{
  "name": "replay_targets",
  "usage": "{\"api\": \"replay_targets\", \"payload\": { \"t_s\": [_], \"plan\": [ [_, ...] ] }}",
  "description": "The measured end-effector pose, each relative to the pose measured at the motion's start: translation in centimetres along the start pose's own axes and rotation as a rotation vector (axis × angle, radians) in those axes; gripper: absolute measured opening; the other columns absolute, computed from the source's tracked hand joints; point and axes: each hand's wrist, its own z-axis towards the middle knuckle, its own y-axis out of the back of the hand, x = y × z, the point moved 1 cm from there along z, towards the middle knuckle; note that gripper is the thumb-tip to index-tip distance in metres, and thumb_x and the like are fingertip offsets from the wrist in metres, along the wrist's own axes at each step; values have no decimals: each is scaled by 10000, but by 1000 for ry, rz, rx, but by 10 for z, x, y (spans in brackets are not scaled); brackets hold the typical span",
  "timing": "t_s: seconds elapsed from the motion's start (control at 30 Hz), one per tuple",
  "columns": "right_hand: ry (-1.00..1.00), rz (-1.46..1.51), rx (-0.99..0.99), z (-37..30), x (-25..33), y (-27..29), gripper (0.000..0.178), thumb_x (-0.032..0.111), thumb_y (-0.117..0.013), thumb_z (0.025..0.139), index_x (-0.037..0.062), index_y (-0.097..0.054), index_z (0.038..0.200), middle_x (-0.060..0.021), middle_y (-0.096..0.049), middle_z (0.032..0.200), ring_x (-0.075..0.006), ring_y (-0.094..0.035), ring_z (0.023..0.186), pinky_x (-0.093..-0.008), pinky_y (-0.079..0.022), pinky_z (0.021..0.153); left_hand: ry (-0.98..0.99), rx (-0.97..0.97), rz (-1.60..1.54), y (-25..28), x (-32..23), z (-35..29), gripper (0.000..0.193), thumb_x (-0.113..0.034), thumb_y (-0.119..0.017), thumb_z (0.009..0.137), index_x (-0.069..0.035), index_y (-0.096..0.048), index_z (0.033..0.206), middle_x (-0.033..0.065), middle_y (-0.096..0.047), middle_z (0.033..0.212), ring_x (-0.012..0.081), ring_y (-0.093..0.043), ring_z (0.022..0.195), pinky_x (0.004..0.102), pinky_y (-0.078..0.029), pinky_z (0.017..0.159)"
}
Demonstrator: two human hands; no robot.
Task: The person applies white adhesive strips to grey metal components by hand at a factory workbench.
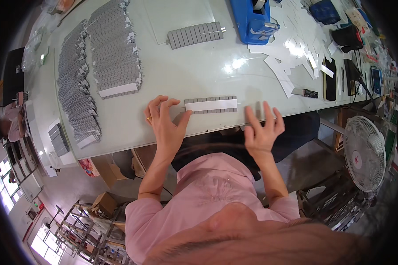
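Gray strip (211,111) lies w/ long axis L-R.

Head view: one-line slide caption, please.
Open left hand and right hand flank a grey segmented strip topped with a white band on a pale table.

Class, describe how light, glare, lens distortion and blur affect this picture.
Head view: bright glare spots the glossy table, clear of the white strip between the left hand and right hand; head view: the lower-left window is washed out; head view: the table's left edge bows, with darkness around the rim.
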Motion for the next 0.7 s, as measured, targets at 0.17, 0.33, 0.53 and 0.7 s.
{"api": "replay_targets", "payload": {
  "t_s": [0.17,0.33,0.53,0.7],
  "plan": [
    [-50,91,-105,-2,-21,4,398,235,-600,852,166,-694,1232,-136,-489,1418,-366,-370,1259,-442,-263,1058,-345,223,120,-6,-22,-1,799,-459,-800,724,-104,-528,1386,139,-410,1499,357,-324,1406,508,-216,1121],
    [-13,151,-80,6,-4,-3,393,241,-603,854,148,-688,1227,-137,-491,1409,-369,-371,1261,-456,-287,1059,-724,193,448,-18,-15,-19,623,-441,-746,768,-121,-607,1284,13,-541,1398,220,-412,1371,485,-282,1101],
    [14,155,-93,6,-12,-4,384,253,-544,916,99,-664,1246,-157,-499,1398,-386,-384,1250,-470,-312,1054,-832,40,321,15,22,-39,290,-182,-696,841,-161,-690,1130,-23,-643,1230,158,-593,1177,407,-377,1041],
    [57,208,-123,10,-8,-5,353,224,-543,912,85,-676,1208,-161,-498,1395,-384,-395,1239,-470,-332,1044,-595,-272,580,78,81,20,253,-93,-696,824,-138,-716,1072,-10,-700,1143,207,-646,1062,426,-396,995]
  ]
}}
